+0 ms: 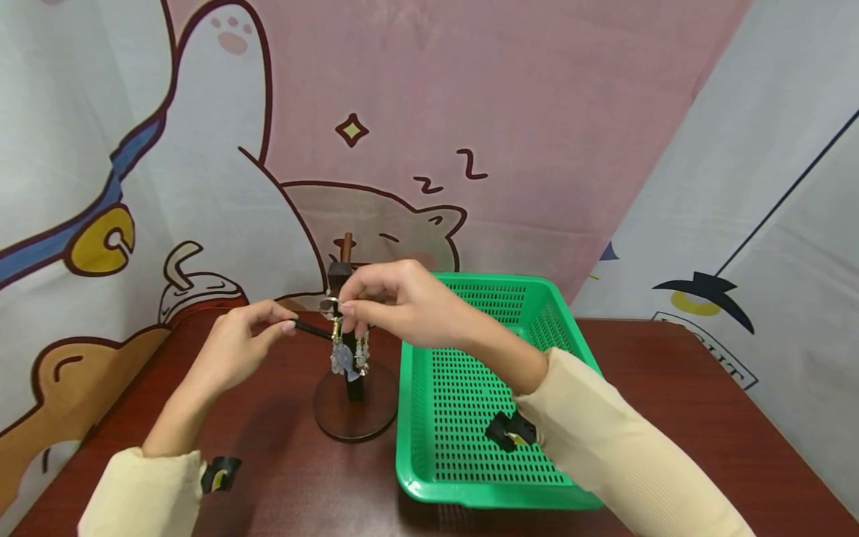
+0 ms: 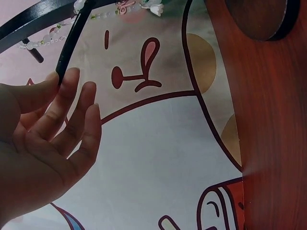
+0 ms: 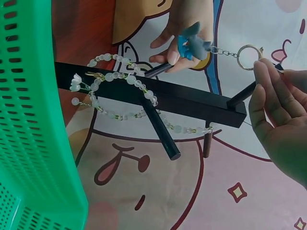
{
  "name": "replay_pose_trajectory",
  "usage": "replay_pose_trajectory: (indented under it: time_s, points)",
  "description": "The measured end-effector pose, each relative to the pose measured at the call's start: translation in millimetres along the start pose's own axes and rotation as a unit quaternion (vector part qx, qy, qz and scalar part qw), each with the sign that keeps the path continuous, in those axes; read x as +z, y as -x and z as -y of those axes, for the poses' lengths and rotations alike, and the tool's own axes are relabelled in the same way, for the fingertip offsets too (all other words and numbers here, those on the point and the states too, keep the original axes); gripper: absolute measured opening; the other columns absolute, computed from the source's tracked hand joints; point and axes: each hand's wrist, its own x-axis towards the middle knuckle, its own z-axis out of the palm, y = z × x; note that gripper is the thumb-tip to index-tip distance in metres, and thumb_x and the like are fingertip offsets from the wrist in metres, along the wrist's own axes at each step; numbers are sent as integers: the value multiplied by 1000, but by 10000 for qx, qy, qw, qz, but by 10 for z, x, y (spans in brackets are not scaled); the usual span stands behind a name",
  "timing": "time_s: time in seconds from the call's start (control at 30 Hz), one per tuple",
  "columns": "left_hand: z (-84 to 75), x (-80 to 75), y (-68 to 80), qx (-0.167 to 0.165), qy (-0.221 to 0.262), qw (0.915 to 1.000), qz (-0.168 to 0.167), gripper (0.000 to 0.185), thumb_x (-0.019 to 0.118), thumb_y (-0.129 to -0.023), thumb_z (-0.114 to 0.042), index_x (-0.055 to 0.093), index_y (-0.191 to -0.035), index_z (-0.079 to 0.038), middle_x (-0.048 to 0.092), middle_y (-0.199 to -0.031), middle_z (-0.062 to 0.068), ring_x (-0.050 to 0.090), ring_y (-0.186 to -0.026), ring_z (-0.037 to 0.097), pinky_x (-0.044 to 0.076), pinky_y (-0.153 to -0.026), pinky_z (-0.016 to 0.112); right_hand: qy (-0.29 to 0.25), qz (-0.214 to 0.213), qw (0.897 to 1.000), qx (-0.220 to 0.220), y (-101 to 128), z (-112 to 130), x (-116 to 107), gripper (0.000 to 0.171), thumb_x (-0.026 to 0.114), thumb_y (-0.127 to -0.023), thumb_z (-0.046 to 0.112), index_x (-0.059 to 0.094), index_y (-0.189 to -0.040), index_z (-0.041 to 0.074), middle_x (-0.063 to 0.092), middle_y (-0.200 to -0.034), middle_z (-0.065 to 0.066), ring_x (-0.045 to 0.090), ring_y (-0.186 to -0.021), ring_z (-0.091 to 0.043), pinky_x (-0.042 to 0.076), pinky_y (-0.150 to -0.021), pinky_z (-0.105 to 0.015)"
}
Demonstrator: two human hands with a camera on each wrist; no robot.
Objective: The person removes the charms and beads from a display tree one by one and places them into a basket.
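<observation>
Hanging across the bkgd., a pink-and-white cartoon cloth [image 1: 537,149] is the largest item I log from my remote desk. Before it: reddish-brown table [image 1: 282,477]. On it, R of ctr., I record a green plastic basket [image 1: 463,403], slotted floor and walls. Just L of the basket, a dark stand [image 1: 353,389] w/ round base [image 1: 356,426] is upright, pegs [image 3: 162,133] projecting from the post [image 3: 192,103]. Both hands are at the stand, cream sleeves [image 1: 617,440] on the arms. R hand [image 1: 403,306]: thumb and fingertips pinching the metal ring [image 3: 239,56] of a keychain [image 3: 194,44], near the post's upper end; I can't tell whether the ring encircles the top peg [image 3: 242,95] there. L hand [image 1: 244,344]: thumb and forefinger pinching the end of a side peg [image 1: 312,330], other fingers loosely bent. Pale bead bracelets [image 3: 136,81], at least two, hang on the stand below the R hand. The keychain's blue figure [image 3: 193,46] hangs from the ring by a short chain [image 3: 224,51], overlapping the post in head view. Smallest obs.: a white flower charm [image 3: 76,82] among the beads.
</observation>
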Motion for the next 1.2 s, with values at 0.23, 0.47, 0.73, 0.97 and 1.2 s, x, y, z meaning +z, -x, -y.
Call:
replay_pose_trajectory:
  time_s: [0.23, 0.47, 0.73, 0.97, 1.2]
  points:
    - [6, 5, -5, 65, -14, 10000, -37, 7, 62, -87, -10, 67, -92, -7, 67, -79, 5, 61, -78, 24, 42, -65, 38, 32, 185, 9998, -73, 21, 6, -1, 7, 55, -89, 0, 61, -87, -1, 64, -75, -3, 59, -66, -12, 47, -61, -29]
    - [-5, -2, -7, 53, -32, 10000, -7, 8, 62, -87, -10, 66, -93, -6, 68, -81, 6, 61, -79, 25, 42, -65, 38, 83, 251, 9996, -31, 72, -75, -31, 7, 54, -89, 0, 61, -86, 0, 64, -74, -5, 60, -66, -12, 48, -63, -29]
    - [-17, -10, -2, 1, 7, 10000, 69, 9, 61, -88, -11, 66, -94, -7, 68, -82, 9, 61, -78, 24, 42, -65, 37, 62, 122, 9998, 150, 176, -181, -128, 7, 55, -89, 1, 62, -86, 0, 65, -74, -3, 60, -66, -15, 49, -65, -32]
    - [-9, -11, -2, 6, 33, 10000, 78, 9, 61, -88, -11, 66, -94, -7, 68, -82, 7, 61, -79, 24, 42, -65, 37, -140, -34, 9988, 464, 292, -306, -240, 5, 56, -87, -2, 61, -86, -1, 66, -77, -6, 61, -67, -21, 49, -66, -35]
    - [-8, -17, -2, -33, 15, 9999, 108, 10, 61, -89, -12, 66, -94, -7, 68, -83, 6, 61, -79, 24, 41, -65, 37, -540, -264, 9953, 753, 420, -429, -378, 6, 54, -86, -5, 60, -87, -5, 65, -79, -15, 61, -70, -28, 50, -70, -39]
